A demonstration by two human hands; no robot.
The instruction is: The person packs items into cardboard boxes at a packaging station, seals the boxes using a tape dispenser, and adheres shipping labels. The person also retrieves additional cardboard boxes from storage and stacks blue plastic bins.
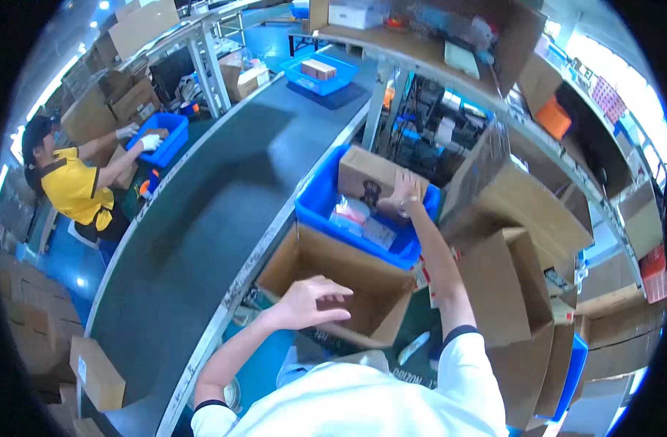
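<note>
My right hand [403, 192] is on the right end of a brown cardboard box [362, 175], gripping it with the thumb low on the printed side. That box sits tilted in a blue plastic bin [304, 211], beside clear plastic-wrapped packets [352, 215]. Below the bin stands a large open carton [275, 266], its visible inside bare brown cardboard. Over the carton's near left part hovers my left hand [312, 302], thumb and fingers apart, with nothing in it.
To the left runs a dark conveyor belt [224, 189], carrying a blue tray [322, 87] with a small box and, nearer, another carton [97, 375]. Across it, a person in yellow [71, 186] reaches into a blue bin [170, 138]. Open cartons [497, 291] crowd the right, beneath a shelf [435, 62].
</note>
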